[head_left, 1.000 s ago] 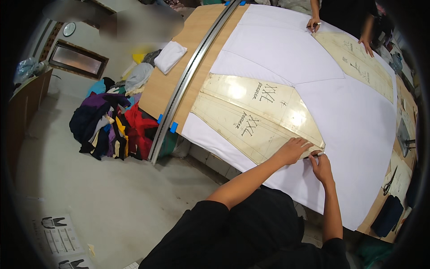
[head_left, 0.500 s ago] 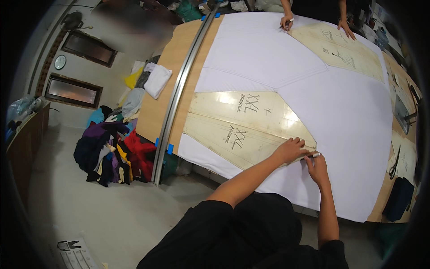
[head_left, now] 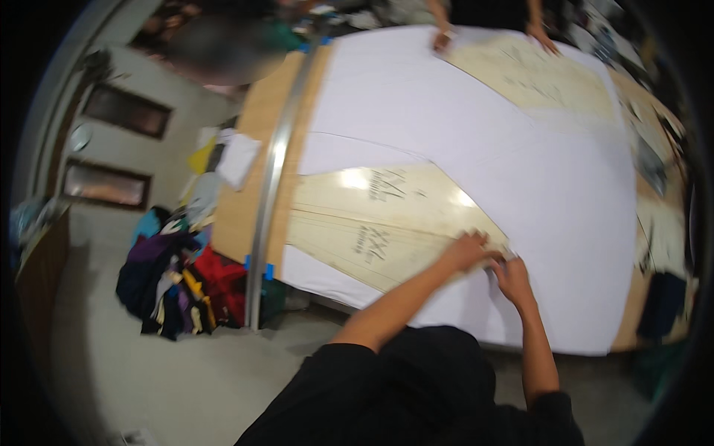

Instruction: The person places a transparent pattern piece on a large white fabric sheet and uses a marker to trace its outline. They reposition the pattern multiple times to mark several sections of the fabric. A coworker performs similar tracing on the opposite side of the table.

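Observation:
A pale yellow pattern template (head_left: 401,212) with dark handwriting lies flat on white fabric (head_left: 573,215) spread over the table. My left hand (head_left: 468,250) rests on the template near its narrow right end, fingers spread out. Just to the right, at the template's edge, my right hand (head_left: 513,279) is closed around a small white pen (head_left: 512,256), its fingers bent. The pen's tip is blurred and partly hidden, so whether it touches the fabric cannot be told.
Across the table, a co-worker's hands (head_left: 547,40) are at a second template (head_left: 532,74). A metal rail (head_left: 279,152) crosses the table's left side, beside a folded white cloth (head_left: 236,159). Piled clothes (head_left: 175,275) lie at left. Scissors (head_left: 647,249) and a dark pouch (head_left: 660,306) lie at right.
The whole view has shifted and blurred, with the table sliding left in the picture. My right hand has moved slightly closer to my left along the template's edge, pen still held.

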`<control>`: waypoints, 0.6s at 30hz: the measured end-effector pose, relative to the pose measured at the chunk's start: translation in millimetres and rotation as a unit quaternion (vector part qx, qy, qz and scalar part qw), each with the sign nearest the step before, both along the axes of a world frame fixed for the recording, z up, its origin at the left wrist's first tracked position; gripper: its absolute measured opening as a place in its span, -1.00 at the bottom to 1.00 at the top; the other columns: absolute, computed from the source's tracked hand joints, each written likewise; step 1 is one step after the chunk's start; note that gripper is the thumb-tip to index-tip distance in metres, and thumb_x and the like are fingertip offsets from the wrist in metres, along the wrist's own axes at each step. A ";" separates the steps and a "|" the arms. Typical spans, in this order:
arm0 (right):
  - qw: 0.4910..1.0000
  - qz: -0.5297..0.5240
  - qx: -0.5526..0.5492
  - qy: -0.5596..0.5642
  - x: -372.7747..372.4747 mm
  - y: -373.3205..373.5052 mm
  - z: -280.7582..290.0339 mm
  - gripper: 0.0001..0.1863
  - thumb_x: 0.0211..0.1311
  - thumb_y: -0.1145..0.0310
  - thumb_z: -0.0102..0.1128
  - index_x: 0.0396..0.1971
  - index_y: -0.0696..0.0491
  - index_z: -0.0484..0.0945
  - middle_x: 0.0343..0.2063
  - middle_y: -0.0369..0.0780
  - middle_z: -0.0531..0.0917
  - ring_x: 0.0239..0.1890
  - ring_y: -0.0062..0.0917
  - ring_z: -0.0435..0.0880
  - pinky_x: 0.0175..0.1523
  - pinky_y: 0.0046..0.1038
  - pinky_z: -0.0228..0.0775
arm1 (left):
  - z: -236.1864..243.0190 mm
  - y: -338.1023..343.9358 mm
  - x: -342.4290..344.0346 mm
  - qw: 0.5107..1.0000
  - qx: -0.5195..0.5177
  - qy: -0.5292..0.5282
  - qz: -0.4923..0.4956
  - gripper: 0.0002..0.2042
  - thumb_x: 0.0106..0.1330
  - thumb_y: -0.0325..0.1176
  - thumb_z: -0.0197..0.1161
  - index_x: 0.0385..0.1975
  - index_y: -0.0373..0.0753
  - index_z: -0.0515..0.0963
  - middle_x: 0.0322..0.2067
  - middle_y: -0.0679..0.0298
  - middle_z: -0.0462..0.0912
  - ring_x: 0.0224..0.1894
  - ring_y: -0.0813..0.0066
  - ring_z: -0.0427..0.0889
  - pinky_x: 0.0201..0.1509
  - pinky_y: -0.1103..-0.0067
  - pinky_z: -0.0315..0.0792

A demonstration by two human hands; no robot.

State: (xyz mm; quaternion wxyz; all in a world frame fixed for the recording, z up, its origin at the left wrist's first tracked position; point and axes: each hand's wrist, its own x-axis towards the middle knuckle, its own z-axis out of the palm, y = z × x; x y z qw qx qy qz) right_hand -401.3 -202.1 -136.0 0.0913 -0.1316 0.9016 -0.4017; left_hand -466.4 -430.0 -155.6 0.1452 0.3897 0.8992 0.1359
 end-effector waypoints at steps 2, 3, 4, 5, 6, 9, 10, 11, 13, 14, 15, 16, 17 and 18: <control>1.000 -0.015 0.002 0.010 -4.5 2.6 2.9 -0.68 0.60 0.23 0.31 0.09 0.16 0.74 -0.04 0.09 0.80 0.07 0.12 0.71 0.23 0.08 0.53 | -2.5 8.4 -6.1 1.000 0.005 -0.008 -0.015 -0.40 0.49 -0.33 0.36 0.49 0.43 0.58 0.24 0.03 0.64 0.22 -0.07 0.67 0.26 0.10 0.61; 1.000 -0.022 0.007 0.002 -5.0 2.8 3.1 -0.67 0.60 0.21 0.32 0.10 0.16 0.74 -0.05 0.10 0.80 0.06 0.12 0.71 0.22 0.08 0.54 | 1.6 7.7 -7.9 1.000 -0.004 -0.008 -0.013 -0.39 0.47 -0.35 0.37 0.49 0.42 0.59 0.23 0.04 0.64 0.20 -0.06 0.68 0.23 0.11 0.62; 0.999 -0.028 0.013 -0.008 -4.9 2.8 4.2 -0.66 0.60 0.20 0.32 0.10 0.16 0.73 -0.07 0.10 0.80 0.04 0.13 0.71 0.21 0.08 0.54 | 5.7 8.2 -7.4 1.000 -0.010 -0.006 -0.011 -0.38 0.44 -0.37 0.38 0.49 0.40 0.60 0.21 0.04 0.65 0.19 -0.05 0.68 0.20 0.11 0.63; 0.998 -0.036 0.033 -0.027 -2.8 4.1 2.2 -0.62 0.62 0.14 0.32 0.05 0.19 0.74 -0.12 0.12 0.78 -0.02 0.14 0.70 0.15 0.06 0.56 | 12.1 6.5 -6.4 1.000 -0.017 -0.005 -0.007 -0.36 0.42 -0.39 0.40 0.48 0.38 0.61 0.19 0.04 0.66 0.17 -0.05 0.69 0.17 0.12 0.64; 0.998 -0.046 0.034 -0.041 -2.5 4.3 1.8 -0.61 0.64 0.13 0.30 0.02 0.21 0.74 -0.14 0.12 0.78 -0.03 0.13 0.71 0.13 0.05 0.56 | 19.0 5.6 -4.1 1.000 -0.016 0.016 0.007 -0.35 0.43 -0.39 0.39 0.50 0.40 0.59 0.16 0.10 0.65 0.14 0.02 0.69 0.13 0.16 0.64; 0.995 -0.074 -0.010 -0.059 -0.7 -4.5 16.1 -0.61 0.67 0.13 0.27 -0.04 0.23 0.74 -0.17 0.12 0.77 -0.05 0.11 0.74 0.09 0.03 0.57 | 25.4 3.2 -0.5 0.999 -0.045 0.013 0.011 -0.30 0.45 -0.41 0.37 0.55 0.47 0.52 0.16 0.20 0.64 0.12 0.13 0.69 0.09 0.21 0.63; 0.994 -0.084 -0.032 -0.062 -1.5 -7.3 26.4 -0.61 0.68 0.14 0.26 -0.05 0.23 0.74 -0.17 0.11 0.77 -0.06 0.10 0.74 0.08 0.03 0.57 | 21.9 2.4 1.4 0.998 -0.052 0.020 0.014 -0.30 0.46 -0.43 0.36 0.55 0.46 0.51 0.16 0.21 0.64 0.12 0.14 0.69 0.09 0.22 0.63; 0.992 -0.100 -0.015 -0.071 0.2 -5.3 28.9 -0.62 0.71 0.16 0.23 -0.05 0.25 0.73 -0.19 0.11 0.77 -0.08 0.09 0.76 0.05 0.01 0.58 | 19.5 3.3 -0.9 0.998 -0.058 0.031 0.004 -0.29 0.46 -0.44 0.35 0.56 0.45 0.50 0.16 0.22 0.64 0.13 0.15 0.69 0.09 0.22 0.62; 0.990 -0.117 0.006 -0.076 2.0 1.9 10.3 -0.63 0.73 0.16 0.24 0.02 0.21 0.74 -0.25 0.01 0.80 -0.21 -0.13 0.77 -0.03 -0.18 0.60 | 15.8 3.8 -1.1 0.998 -0.044 0.041 0.002 -0.34 0.46 -0.46 0.34 0.51 0.39 0.54 0.17 0.21 0.64 0.12 0.13 0.69 0.10 0.23 0.62; 0.989 -0.124 0.016 -0.076 0.2 2.3 9.1 -0.64 0.75 0.16 0.25 0.06 0.20 0.74 -0.27 -0.04 0.81 -0.27 -0.24 0.77 -0.07 -0.27 0.60 | 14.5 4.0 -1.0 0.998 -0.037 0.048 0.002 -0.36 0.46 -0.48 0.33 0.49 0.35 0.57 0.17 0.21 0.64 0.12 0.13 0.69 0.11 0.24 0.61; 0.988 -0.130 -0.013 -0.076 1.1 2.9 8.8 -0.65 0.76 0.17 0.23 0.07 0.20 0.73 -0.28 -0.06 0.83 -0.24 -0.28 0.82 -0.08 -0.29 0.60 | 13.6 3.3 0.2 0.998 -0.036 0.050 0.003 -0.38 0.45 -0.48 0.33 0.46 0.31 0.59 0.18 0.20 0.64 0.12 0.12 0.69 0.12 0.24 0.61; 0.987 -0.136 -0.021 -0.078 1.5 1.8 7.8 -0.65 0.76 0.18 0.22 0.06 0.21 0.73 -0.26 -0.06 0.84 -0.22 -0.29 0.83 -0.07 -0.29 0.60 | 13.0 1.8 1.8 0.998 -0.034 0.053 0.004 -0.41 0.44 -0.49 0.33 0.43 0.28 0.61 0.19 0.19 0.65 0.13 0.12 0.69 0.12 0.24 0.60; 0.986 -0.144 -0.029 -0.081 1.9 2.4 6.7 -0.65 0.77 0.19 0.22 0.06 0.21 0.73 -0.25 -0.06 0.85 -0.20 -0.30 0.84 -0.07 -0.29 0.60 | 15.6 2.7 2.3 0.998 -0.032 0.055 0.003 -0.43 0.44 -0.49 0.33 0.40 0.24 0.63 0.19 0.18 0.65 0.13 0.11 0.69 0.13 0.24 0.60; 0.984 -0.152 -0.037 -0.083 2.2 3.2 5.5 -0.66 0.77 0.19 0.22 0.06 0.21 0.73 -0.23 -0.06 0.86 -0.18 -0.31 0.86 -0.07 -0.29 0.60 | 18.3 4.2 2.9 0.998 -0.032 0.051 0.005 -0.46 0.44 -0.48 0.33 0.38 0.23 0.65 0.19 0.17 0.66 0.12 0.11 0.70 0.12 0.24 0.59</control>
